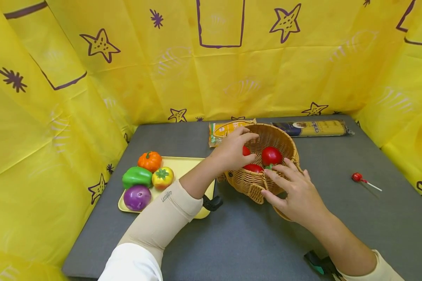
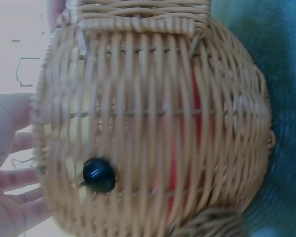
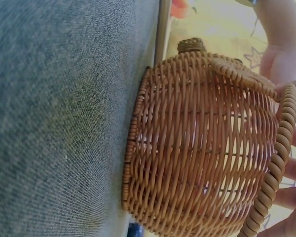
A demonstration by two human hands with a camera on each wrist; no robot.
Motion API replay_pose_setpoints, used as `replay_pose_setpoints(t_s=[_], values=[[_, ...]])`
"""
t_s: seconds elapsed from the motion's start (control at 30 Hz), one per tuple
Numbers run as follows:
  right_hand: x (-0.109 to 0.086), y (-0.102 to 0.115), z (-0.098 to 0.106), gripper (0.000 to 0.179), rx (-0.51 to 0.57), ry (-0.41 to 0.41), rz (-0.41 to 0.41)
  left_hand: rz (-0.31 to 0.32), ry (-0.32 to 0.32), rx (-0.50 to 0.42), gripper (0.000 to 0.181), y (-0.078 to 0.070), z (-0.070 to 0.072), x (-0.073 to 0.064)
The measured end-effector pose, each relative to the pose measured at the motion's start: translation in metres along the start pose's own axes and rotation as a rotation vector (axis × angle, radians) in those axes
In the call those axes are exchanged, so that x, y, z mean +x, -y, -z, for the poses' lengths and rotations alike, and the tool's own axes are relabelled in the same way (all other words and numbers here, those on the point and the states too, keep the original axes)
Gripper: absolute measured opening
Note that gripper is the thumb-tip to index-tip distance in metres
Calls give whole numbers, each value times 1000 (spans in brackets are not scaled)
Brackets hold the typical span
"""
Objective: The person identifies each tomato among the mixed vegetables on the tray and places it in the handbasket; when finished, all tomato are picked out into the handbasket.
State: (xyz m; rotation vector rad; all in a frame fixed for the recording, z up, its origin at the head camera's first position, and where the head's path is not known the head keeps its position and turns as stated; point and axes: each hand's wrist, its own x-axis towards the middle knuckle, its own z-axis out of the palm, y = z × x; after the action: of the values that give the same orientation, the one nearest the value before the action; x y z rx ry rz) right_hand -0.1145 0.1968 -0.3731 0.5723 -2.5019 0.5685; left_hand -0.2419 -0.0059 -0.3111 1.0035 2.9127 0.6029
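Note:
A round wicker basket (image 1: 242, 182) with a bead eye stands on the grey table, holding a red tomato (image 1: 271, 155) and other red pieces (image 1: 254, 168). My left hand (image 1: 232, 150) reaches over the basket's left rim, fingers extended above the opening and holding nothing visible. At the front right rim is my right hand (image 1: 299, 193), its fingers spread by the edge. In the right wrist view its fingers lie behind the basket's twisted handle (image 3: 278, 148); whether they touch it I cannot tell. Red shows through the weave (image 2: 138, 123) in the left wrist view.
Left of the basket, a yellow tray (image 1: 183, 166) bears an orange pumpkin (image 1: 149, 161), green pepper (image 1: 137, 177), purple eggplant (image 1: 137, 198) and yellow-red fruit (image 1: 163, 178). Behind lie an orange packet (image 1: 228, 128) and a pasta packet (image 1: 320, 128). A red lollipop (image 1: 357, 177) lies right.

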Motion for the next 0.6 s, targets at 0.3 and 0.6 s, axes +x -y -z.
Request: replay_pose_setpoints(t_s=[0.3, 0.6], values=[[1, 0, 0, 52, 5, 0, 4, 31, -129, -11, 60, 17, 39, -30], [1, 2, 0, 52, 16, 19, -24, 273, -48, 60, 61, 71, 67, -69]])
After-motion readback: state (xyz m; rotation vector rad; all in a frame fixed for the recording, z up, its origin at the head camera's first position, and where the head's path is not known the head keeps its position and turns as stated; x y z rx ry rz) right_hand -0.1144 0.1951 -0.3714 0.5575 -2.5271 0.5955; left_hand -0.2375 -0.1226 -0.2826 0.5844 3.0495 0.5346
